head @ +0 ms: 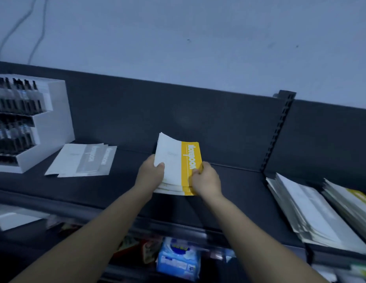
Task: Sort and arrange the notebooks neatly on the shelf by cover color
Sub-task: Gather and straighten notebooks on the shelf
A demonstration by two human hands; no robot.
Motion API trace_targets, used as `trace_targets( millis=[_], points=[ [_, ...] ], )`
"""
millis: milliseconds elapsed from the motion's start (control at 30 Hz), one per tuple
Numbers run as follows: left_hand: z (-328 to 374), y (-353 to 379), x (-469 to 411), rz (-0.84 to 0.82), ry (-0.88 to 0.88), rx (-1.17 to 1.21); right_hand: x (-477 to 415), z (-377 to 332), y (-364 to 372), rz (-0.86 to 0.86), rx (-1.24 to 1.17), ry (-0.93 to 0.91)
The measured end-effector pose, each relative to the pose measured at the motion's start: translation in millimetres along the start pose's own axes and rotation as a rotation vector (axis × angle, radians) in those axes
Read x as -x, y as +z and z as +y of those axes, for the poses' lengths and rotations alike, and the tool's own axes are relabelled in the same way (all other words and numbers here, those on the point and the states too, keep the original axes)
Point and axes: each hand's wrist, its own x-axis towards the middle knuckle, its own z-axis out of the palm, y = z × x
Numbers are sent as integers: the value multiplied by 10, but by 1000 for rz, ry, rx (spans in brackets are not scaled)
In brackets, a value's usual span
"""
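Both hands pinch the yellow notebooks, left hand and right hand flanking a long axis pointing away toward the shelf back.

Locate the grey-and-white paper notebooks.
Head view: the grey-and-white notebooks lie left on the dark shelf, beside the white display box, left of the yellow-and-white notebooks.

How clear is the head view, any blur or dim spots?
Head view: dim, bluish light; the yellow notebooks are fairly sharp; the notebook stacks at right and the pen display at left are smeared by blur; the shelf sits tilted in frame.
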Motion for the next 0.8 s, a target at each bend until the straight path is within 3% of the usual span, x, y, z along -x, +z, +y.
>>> trace_targets(
  millis=[367, 800],
  points=[
    [463, 1352, 705, -86, 2, 1, 160, 965, -1313, 94, 121, 22],
    [946, 2396, 971, -338, 123, 12, 244, 1590, -2333, 268, 195, 129]
  ],
)
